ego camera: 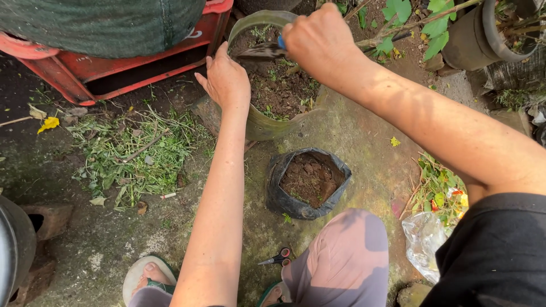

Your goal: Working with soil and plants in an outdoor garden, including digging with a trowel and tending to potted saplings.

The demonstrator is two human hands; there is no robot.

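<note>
My right hand [321, 42] grips a small trowel with a blue handle [281, 42]; its metal blade [259, 52] points left over the soil. The blade hovers above a large olive-green pot [267, 125] filled with dark soil and small weeds. My left hand [227, 79] rests on the pot's left rim, fingers wrapped on the edge. In front of it stands a small black plastic grow bag [281, 199] filled with brown soil, between my forearms and touched by neither hand.
A red crate [85, 74] sits at the back left beside a pile of pulled weeds [133, 153]. Small scissors [277, 258] lie near my foot. A dark potted plant [478, 34] stands at the back right, a clear plastic bag [424, 241] by my right side.
</note>
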